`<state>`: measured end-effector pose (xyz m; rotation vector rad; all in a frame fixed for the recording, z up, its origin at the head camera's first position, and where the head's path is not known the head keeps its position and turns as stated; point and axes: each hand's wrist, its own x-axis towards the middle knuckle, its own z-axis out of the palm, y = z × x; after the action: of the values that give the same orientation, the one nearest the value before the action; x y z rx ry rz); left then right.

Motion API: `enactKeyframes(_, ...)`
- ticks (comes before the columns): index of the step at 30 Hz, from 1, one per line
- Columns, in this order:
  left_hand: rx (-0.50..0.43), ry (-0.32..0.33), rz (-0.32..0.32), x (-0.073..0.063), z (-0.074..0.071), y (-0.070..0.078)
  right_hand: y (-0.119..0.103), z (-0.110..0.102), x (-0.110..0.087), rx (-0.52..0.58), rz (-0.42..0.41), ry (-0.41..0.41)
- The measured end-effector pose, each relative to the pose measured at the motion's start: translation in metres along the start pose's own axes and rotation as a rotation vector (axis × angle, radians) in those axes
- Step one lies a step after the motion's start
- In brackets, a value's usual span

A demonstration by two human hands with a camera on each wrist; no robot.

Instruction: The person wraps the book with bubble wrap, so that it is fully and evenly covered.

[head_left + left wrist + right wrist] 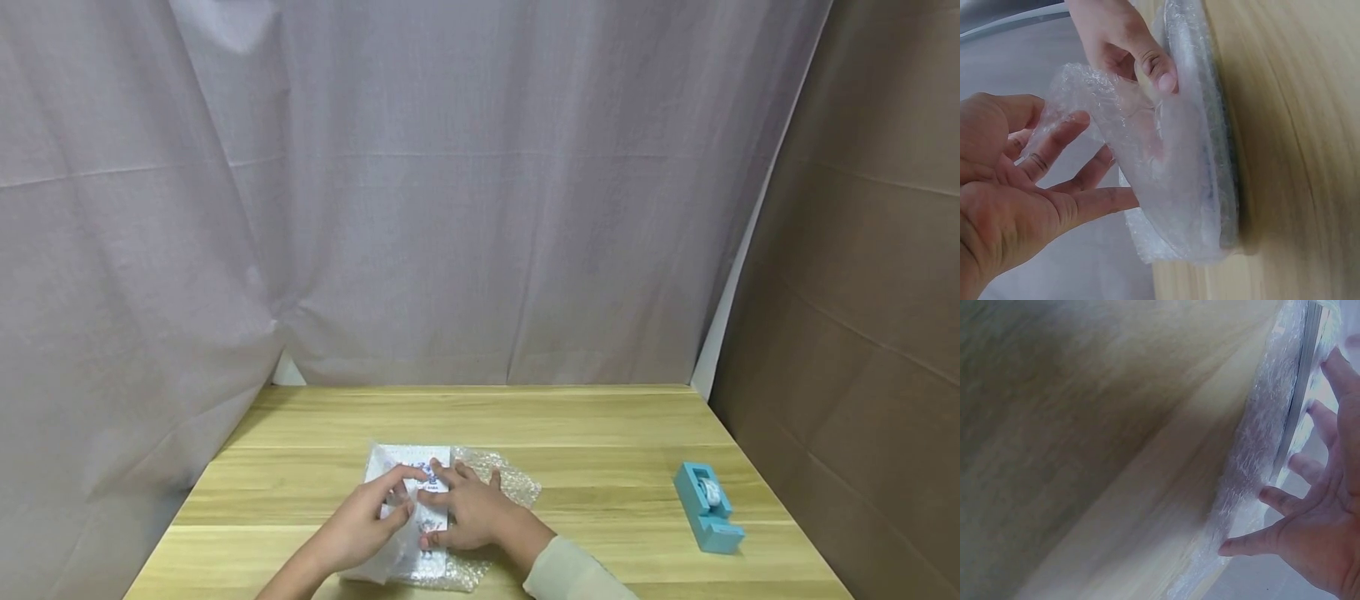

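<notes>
A book (433, 568) with a white cover and blue lettering lies on bubble wrap (517, 483), its layered page edge (1302, 381) visible in the right wrist view. One flap of the wrap (1166, 181) is folded over the book's left part and stands partly raised. My left hand (366, 518) is at this flap, thumb and fingers spread apart and touching the plastic. Across the cover's right side, my right hand (474, 510) rests with its fingers spread. Part of the cover is hidden by the hands and the flap.
A turquoise tape dispenser (705, 510) with a roll of clear tape stands at the right on the wooden table (600, 433). Grey curtain (480, 208) hangs behind the table's back edge, and a brown curtain (847, 317) hangs on the right.
</notes>
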<state>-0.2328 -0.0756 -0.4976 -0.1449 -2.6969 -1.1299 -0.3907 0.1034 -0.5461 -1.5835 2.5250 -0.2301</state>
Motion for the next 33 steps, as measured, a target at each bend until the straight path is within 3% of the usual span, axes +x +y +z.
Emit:
enactKeyframes(7,-0.002,-0.028,-0.020,0.000,0.006,0.001,-0.001,-0.001,-0.001,-0.005,0.000,0.007)
enactKeyframes(24,0.022,-0.055,0.034,0.004,0.016,-0.008,0.001,-0.004,-0.002,-0.005,-0.013,-0.005)
enactKeyframes(33,-0.002,-0.073,0.026,0.002,0.017,-0.008,0.002,-0.001,-0.001,-0.006,-0.008,-0.005)
